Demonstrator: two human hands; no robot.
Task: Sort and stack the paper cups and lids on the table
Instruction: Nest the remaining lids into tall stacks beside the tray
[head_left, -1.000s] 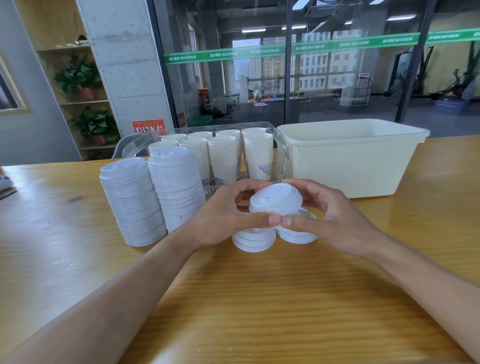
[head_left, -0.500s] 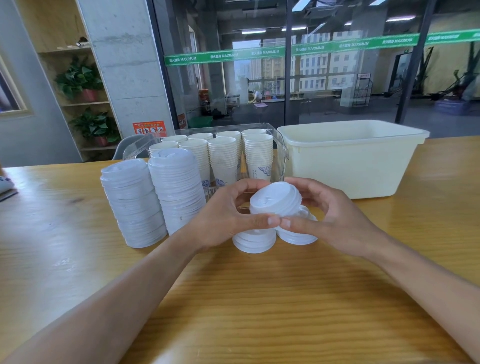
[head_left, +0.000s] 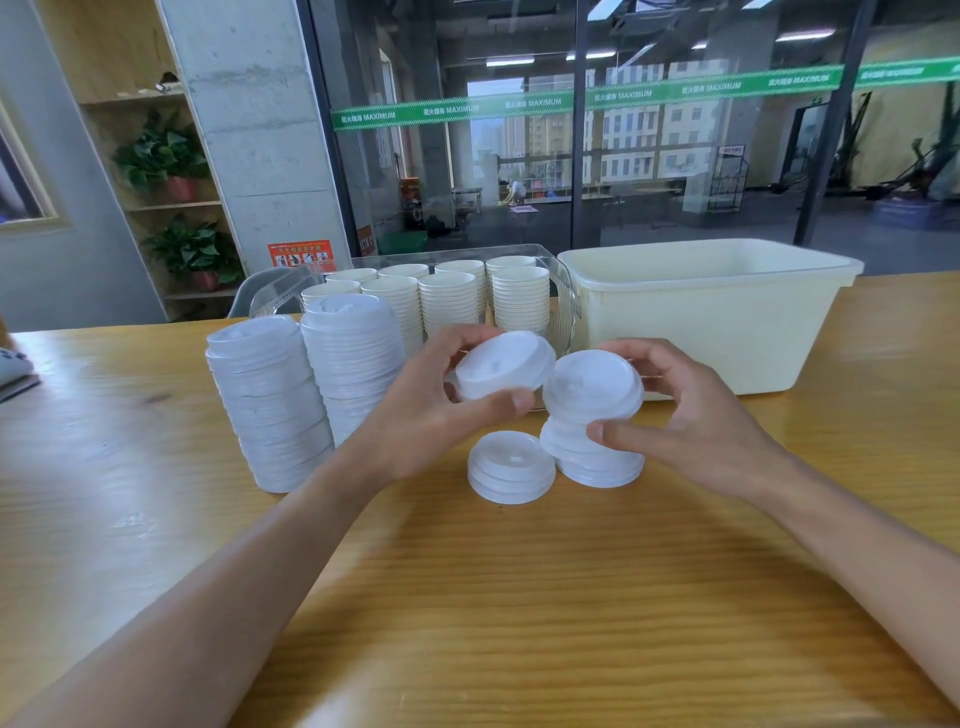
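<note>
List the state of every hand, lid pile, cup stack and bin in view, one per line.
left hand: grips a tilted lid, lifted off the table.
right hand: holds the taller short lid pile, which stands on the table.
low lid pile: on the table, untouched.
two tall lid stacks: upright, side by side.
cup stacks: nested, upright in the clear bin.
cream tub: upright, open-topped, contents hidden.

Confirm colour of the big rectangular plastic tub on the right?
Cream plastic tub, pale off-white; head view.
</note>
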